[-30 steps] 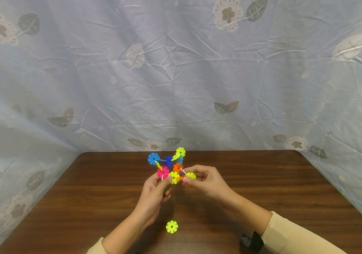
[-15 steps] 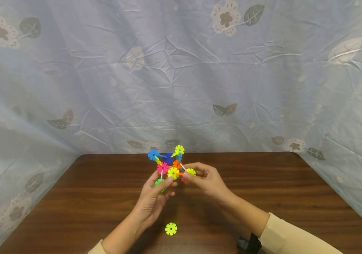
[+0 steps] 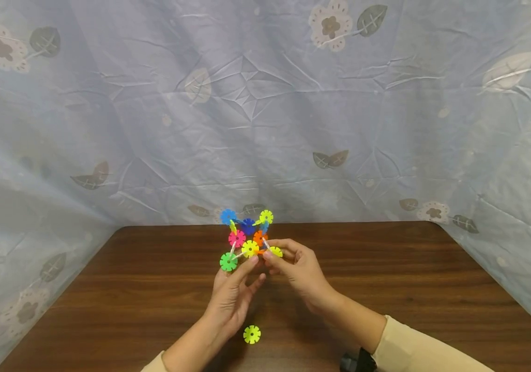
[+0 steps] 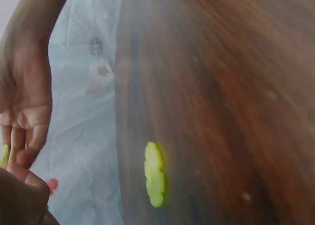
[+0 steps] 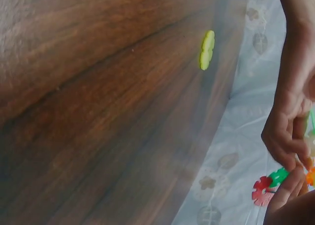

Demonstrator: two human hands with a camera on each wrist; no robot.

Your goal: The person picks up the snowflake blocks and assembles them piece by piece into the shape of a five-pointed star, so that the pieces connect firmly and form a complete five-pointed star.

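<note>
In the head view, both hands hold up a model of joined notched plastic discs, at the table's far middle. My left hand [image 3: 231, 304] has its thumb at the lower edge of a yellow disc [image 3: 249, 249], beside a green disc [image 3: 228, 262]. With thumb and fingers, my right hand [image 3: 306, 274] pinches the model by a yellow disc [image 3: 275, 252] at its right. A pink disc [image 3: 237, 238], an orange disc [image 3: 260, 237] and blue discs rise above them. Red and green discs of the model's underside show in the right wrist view, partly hidden by fingers.
One loose yellow disc [image 3: 252, 334] lies on the brown wooden table [image 3: 153, 310], nearer than the hands. Pale floral cloth [image 3: 265, 129] hangs behind the table and along both sides. A black device [image 3: 358, 361] sits at the right wrist.
The model has tilted and shifted slightly up, bringing its green disc into full sight. My left hand has moved lower and spread its fingers; my right keeps its grip.
</note>
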